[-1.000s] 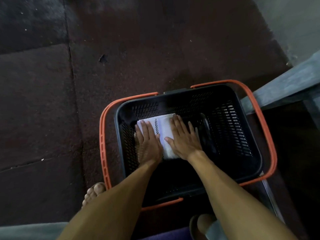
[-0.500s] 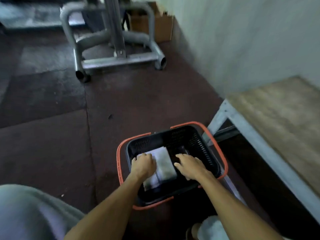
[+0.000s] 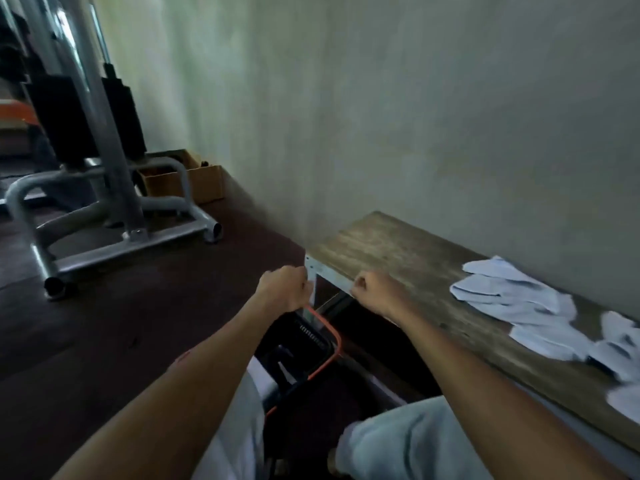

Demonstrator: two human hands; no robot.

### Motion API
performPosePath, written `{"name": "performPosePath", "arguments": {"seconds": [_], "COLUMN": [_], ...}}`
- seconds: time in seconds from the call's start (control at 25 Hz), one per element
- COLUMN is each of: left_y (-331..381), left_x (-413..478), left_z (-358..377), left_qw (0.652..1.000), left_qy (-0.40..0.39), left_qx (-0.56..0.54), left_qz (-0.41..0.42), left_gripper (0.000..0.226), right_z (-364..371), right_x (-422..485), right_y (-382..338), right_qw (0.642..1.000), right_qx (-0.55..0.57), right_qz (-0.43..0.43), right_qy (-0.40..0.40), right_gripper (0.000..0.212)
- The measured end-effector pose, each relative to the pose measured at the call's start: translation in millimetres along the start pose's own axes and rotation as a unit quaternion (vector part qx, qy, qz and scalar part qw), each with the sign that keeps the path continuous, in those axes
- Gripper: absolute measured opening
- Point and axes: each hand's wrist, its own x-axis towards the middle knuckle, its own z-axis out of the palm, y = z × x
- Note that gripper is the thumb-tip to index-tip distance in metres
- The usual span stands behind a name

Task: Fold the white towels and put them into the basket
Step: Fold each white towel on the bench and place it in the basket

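Note:
The black basket point(image 3: 304, 337) with orange handles sits on the floor between my knees, mostly hidden by my left forearm. My left hand point(image 3: 285, 289) hangs in the air above it, fingers curled, holding nothing. My right hand point(image 3: 375, 292) is a loose fist over the near corner of the wooden bench point(image 3: 398, 258), also empty. Several white towels point(image 3: 512, 292) lie loose and unfolded on the bench to the right. The folded towel inside the basket is out of sight.
A grey metal exercise machine frame point(image 3: 114, 216) stands on the dark floor at the left. A cardboard box point(image 3: 204, 181) sits against the pale wall behind it. The wall runs along the bench's far side.
Both hands have lifted out of the basket, leaving the folded towel in it, and curled. My view has swung up and right to the bench and the loose towels.

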Motion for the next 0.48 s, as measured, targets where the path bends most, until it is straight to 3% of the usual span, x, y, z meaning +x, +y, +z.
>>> {"name": "performPosePath", "arguments": {"seconds": [0.2,0.48], "left_y": [97,220], "left_x": [11,11], "left_z": [0,27], "left_qw": [0.993,0.97], "left_qy": [-0.009,-0.056], "left_qx": [0.0,0.01], "left_qz": [0.121,0.238], "left_gripper": [0.034,0.038], "right_z": [-60,-102], "right_x": [-70,-162], "right_y": [63,160], "right_qw": [0.989,0.958], "right_qx": [-0.054,-0.064], "right_qz": [0.098,0.256], "right_qy": [0.093,0.109], "right_gripper": [0.024,0.025]}}
